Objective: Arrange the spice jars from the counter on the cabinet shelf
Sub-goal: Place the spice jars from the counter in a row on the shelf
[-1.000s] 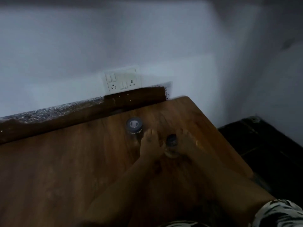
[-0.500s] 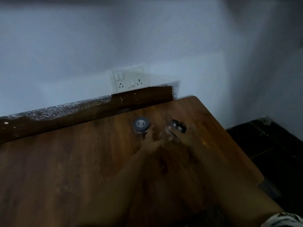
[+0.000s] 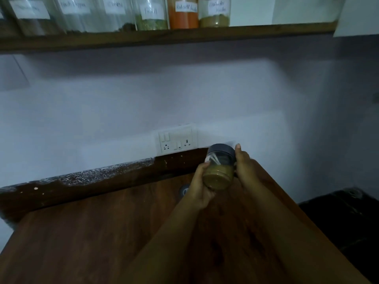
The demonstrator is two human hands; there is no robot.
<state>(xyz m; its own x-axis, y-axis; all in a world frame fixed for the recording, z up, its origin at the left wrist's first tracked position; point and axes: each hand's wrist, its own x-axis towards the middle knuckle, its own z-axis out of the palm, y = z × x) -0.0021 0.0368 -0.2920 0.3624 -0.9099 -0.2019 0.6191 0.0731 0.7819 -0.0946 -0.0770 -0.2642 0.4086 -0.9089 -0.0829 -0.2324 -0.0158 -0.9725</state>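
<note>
Glass jar [image 3: 219, 169] lifted, both hands' grip

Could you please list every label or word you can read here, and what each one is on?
"Red chilli powder", partly blurred: orange jar.
"Coriander powder", likely: right-hand shelf jar.
Labels on the other shelf jars: handwritten, too blurred.
Held jar: label edge-on, unreadable.
Socket plate: no text.

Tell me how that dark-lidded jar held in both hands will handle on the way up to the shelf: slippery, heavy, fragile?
The jar looks rigid with smooth clear walls, so probably a bit slippery; the left hand and right hand both clasp it. Brown powder fills roughly its lower half, so likely light to moderate. If glass, it would break when dropped; the material can't be told.
</note>
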